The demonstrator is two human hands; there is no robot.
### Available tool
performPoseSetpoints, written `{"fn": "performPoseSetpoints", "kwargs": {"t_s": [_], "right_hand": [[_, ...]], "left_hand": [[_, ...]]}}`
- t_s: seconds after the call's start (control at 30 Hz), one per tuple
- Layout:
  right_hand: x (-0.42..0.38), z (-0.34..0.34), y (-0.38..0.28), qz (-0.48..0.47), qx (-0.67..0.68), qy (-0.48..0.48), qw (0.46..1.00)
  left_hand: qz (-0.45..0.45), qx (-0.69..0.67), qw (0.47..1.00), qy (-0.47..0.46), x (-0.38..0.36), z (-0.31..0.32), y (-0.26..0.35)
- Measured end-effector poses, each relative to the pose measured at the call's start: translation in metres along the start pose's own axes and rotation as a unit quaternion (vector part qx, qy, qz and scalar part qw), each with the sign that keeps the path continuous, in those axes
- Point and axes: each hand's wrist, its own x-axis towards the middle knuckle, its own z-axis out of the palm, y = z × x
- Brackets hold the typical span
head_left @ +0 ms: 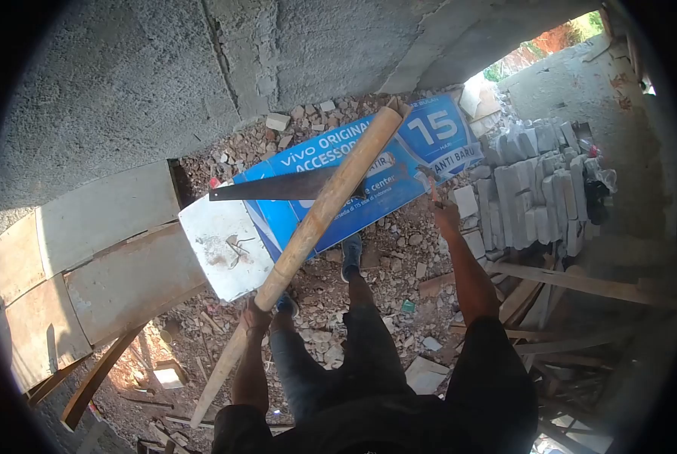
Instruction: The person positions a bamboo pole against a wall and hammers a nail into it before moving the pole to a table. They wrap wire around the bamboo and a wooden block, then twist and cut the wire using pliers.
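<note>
Blue and glossy, a printed sign (368, 212) lies on the rubble (410, 261) around the centre of the view, its right end reaching toward one o'clock. A pale wooden pole (338, 189) slants across it, from seven o'clock up to one o'clock. The left hand (255, 316) has its fingers wrapped round the pole's lower part, at about eight o'clock.

A saw (274, 187) crosses beneath the pole — its dark blade points toward ten o'clock, over the sign.

The right hand (446, 218), toward three o'clock, has its fingers closed on a small tool (431, 184) with a reddish handle; the tool's head is too small to make out clearly, and it shows against the sign's lower edge.

A stained white slab (225, 246) sits at nine o'clock, just beside the sign's left end, with flat panels (130, 276) beyond it. Grey blocks (535, 197) stand stacked near three o'clock — loose timber (596, 284) lies below them, toward four. A rough concrete wall (149, 83) rises at eleven.
</note>
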Motion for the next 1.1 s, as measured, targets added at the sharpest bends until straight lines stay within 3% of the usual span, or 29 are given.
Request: {"fn": "performPoseSetpoints", "kwargs": {"t_s": [0.03,0.1,0.2,0.3,0.37,0.47,0.53,0.6,0.63,0.67,0.73,0.77,0.8,0.87,0.97,1.0,1.03,1.1], "right_hand": [[0.034,0.014,0.013,0.0,-0.005,-0.003,1.0],[0.091,0.05,0.044,-0.107,-0.056,0.1,0.988],[0.153,0.097,0.063,-0.145,-0.035,0.134,0.98],[0.205,0.138,0.097,-0.215,-0.042,0.107,0.97],[0.219,0.139,0.1,-0.191,-0.018,0.113,0.975],[0.22,0.109,0.051,-0.156,0.172,0.163,0.959],[0.217,0.074,-0.006,-0.251,0.226,0.145,0.93],[0.226,0.057,-0.052,-0.369,0.186,0.026,0.91],[0.23,0.056,-0.08,-0.413,0.105,-0.047,0.903],[0.233,0.065,-0.102,-0.452,0.024,-0.122,0.883],[0.241,0.099,-0.13,-0.534,-0.136,-0.231,0.802],[0.249,0.125,-0.129,-0.553,-0.259,-0.244,0.754],[0.256,0.155,-0.119,-0.563,-0.376,-0.249,0.693],[0.256,0.202,-0.102,-0.585,-0.524,-0.155,0.599],[0.256,0.245,-0.089,-0.548,-0.548,-0.185,0.604],[0.252,0.24,-0.087,-0.61,-0.51,-0.138,0.591],[0.253,0.236,-0.094,-0.611,-0.507,-0.142,0.591],[0.255,0.217,-0.112,-0.689,-0.344,-0.148,0.62]], "left_hand": [[0.017,0.014,1.0,0.018,0.005,0.015,0.005],[0.026,0.037,0.999,0.028,0.004,0.05,0.01],[0.029,0.071,0.996,0.046,0.011,0.096,0.015],[0.008,0.053,0.999,0.009,0.02,0.131,0.04],[-0.027,0.064,0.997,0.041,0.025,0.154,0.047],[-0.026,0.052,0.997,0.054,0.038,0.195,0.03],[-0.025,0.069,0.995,0.073,0.048,0.21,0.026],[-0.021,0.068,0.994,0.08,0.047,0.216,0.029],[-0.016,0.068,0.993,0.099,0.047,0.216,0.029],[-0.109,0.029,0.994,0.009,0.046,0.227,0.005],[-0.092,0.071,0.993,0.029,0.04,0.24,-0.027],[-0.065,0.116,0.99,0.053,0.041,0.243,-0.03],[-0.136,0.163,0.976,-0.043,0.047,0.22,-0.004],[-0.172,0.182,0.968,-0.026,0.048,0.208,0.022],[-0.234,0.211,0.948,-0.051,0.055,0.19,0.036],[-0.252,0.199,0.945,-0.057,0.052,0.189,0.034],[-0.268,0.189,0.943,-0.064,0.052,0.182,0.04],[-0.274,0.179,0.941,-0.08,0.045,0.168,0.051]]}}
